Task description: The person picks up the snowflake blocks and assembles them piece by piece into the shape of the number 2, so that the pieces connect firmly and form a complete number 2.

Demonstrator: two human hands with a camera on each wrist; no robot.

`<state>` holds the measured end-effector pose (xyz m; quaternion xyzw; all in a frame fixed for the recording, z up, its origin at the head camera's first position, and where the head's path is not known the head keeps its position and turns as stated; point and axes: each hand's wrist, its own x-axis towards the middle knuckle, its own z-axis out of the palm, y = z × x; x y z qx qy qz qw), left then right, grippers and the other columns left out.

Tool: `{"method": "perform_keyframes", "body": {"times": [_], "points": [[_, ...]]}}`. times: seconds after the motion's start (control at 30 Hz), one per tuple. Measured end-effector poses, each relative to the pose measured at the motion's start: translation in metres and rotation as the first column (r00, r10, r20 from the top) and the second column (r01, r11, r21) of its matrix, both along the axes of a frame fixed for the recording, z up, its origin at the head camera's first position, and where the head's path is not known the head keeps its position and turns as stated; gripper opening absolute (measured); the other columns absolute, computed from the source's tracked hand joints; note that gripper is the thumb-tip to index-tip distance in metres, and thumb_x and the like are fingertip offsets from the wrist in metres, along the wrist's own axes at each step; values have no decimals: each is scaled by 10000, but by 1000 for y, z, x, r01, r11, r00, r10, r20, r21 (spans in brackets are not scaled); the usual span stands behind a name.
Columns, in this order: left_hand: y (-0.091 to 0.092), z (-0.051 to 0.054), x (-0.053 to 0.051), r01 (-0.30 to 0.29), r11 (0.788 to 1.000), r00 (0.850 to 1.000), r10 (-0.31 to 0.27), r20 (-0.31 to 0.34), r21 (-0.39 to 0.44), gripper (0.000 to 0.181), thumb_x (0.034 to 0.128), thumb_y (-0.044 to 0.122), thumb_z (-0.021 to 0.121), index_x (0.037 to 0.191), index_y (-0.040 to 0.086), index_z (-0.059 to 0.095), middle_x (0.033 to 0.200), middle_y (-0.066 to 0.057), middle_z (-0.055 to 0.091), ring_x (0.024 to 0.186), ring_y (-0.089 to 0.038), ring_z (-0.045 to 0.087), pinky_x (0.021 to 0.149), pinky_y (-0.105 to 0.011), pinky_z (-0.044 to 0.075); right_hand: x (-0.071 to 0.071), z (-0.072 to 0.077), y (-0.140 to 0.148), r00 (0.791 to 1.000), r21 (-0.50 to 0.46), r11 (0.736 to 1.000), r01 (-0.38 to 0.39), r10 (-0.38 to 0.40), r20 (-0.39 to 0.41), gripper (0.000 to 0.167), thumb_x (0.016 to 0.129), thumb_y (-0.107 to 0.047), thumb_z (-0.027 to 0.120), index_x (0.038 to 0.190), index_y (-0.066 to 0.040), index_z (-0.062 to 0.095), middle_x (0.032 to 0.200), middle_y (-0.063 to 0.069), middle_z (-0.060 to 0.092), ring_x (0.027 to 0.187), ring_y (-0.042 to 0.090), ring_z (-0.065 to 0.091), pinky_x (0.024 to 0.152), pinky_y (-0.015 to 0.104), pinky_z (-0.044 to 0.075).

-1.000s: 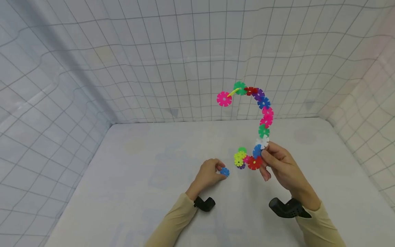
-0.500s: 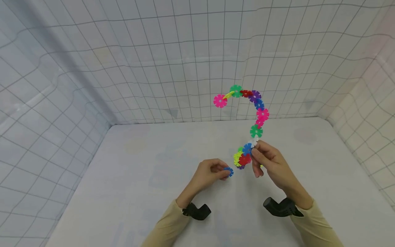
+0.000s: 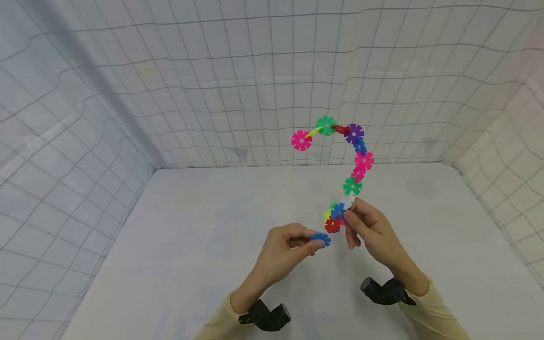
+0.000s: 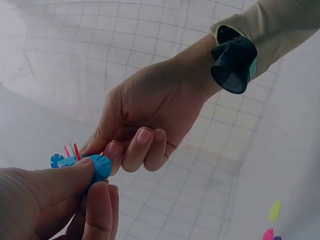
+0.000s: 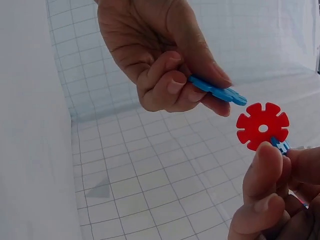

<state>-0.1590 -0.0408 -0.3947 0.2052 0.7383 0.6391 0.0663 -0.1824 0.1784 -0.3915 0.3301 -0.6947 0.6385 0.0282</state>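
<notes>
Chain of notched discs held up over the tabletop in the right hand, a loose blue disc held near its lower end by the left hand.

The right hand's grip pinches the chain near that lower end, at a blue link beside a white disc; the left hand's grip pinches the loose blue disc between thumb and fingers. A red disc forms the end, and in the right wrist view it shows just beside the loose blue disc. From the right hand the chain curves up and over to the left, ending in a pink disc. Behind the red disc, partly hidden, is a cluster of green and yellow discs. A gridded backdrop stands behind the tabletop.
</notes>
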Motion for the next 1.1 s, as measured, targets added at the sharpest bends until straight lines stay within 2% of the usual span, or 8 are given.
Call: {"method": "perform_keyframes", "body": {"times": [0.1, 0.27, 0.6, 0.8, 0.93, 1.1], "points": [[1, 3, 4, -23, 1000, 999, 22, -38, -20, 107, 840, 166, 733, 902, 81, 753, 787, 25, 664, 621, -121, 624, 582, -264, 502, 3, 1, -2, 1000, 16, 1000, 4, -4, 5, 157, 979, 73, 392, 886, -25, 471, 619, 53, 495, 471, 184, 504, 418, 316, 426], [2, 5, 6, -43, 997, 998, 40, -49, -62, 82, 823, 134, 747, 880, 75, 753, 774, 35, 666, 589, -94, 621, 559, -276, 519, 5, 1, -3, 999, 39, 999, 33, -33, 0, 176, 984, 51, 399, 866, -61, 464, 600, 37, 504, 472, 183, 506, 427, 315, 435], [0, 7, 10, -50, 998, 996, 46, -79, -41, 103, 827, 172, 747, 888, 90, 758, 762, 39, 654, 573, -104, 617, 545, -287, 526, 8, 2, -4, 1000, 47, 999, 7, -7, 3, 174, 982, 55, 404, 873, -60, 478, 622, 35, 497, 476, 180, 507, 418, 316, 434], [0, 8, 11, -71, 997, 990, 66, -123, -39, 110, 832, 207, 741, 878, 109, 759, 747, 55, 642, 572, -100, 618, 535, -287, 524, 9, 0, -5, 1000, 55, 998, 12, -12, -7, 207, 966, 80, 418, 864, -87, 489, 608, 28, 498, 467, 178, 501, 406, 307, 428], [1, 9, 13, -104, 994, 984, 96, -147, -46, 75, 830, 150, 743, 862, 83, 753, 716, 29, 627, 545, -95, 600, 518, -279, 520, 9, -2, -4, 998, 57, 998, 40, -37, -55, 224, 929, 125, 452, 860, -83, 500, 585, 14, 503, 460, 159, 492, 393, 290, 419], [2, 17, 18, -121, 992, 981, 116, -158, -22, 52, 814, 47, 742, 809, -3, 727, 679, -50, 627, 509, -159, 591, 499, -293, 525, 10, -2, -5, 995, 56, 997, 50, -45, -86, 245, 894, 155, 486, 838, -82, 513, 583, 5, 504, 459, 142, 500, 389, 297, 411]]}}
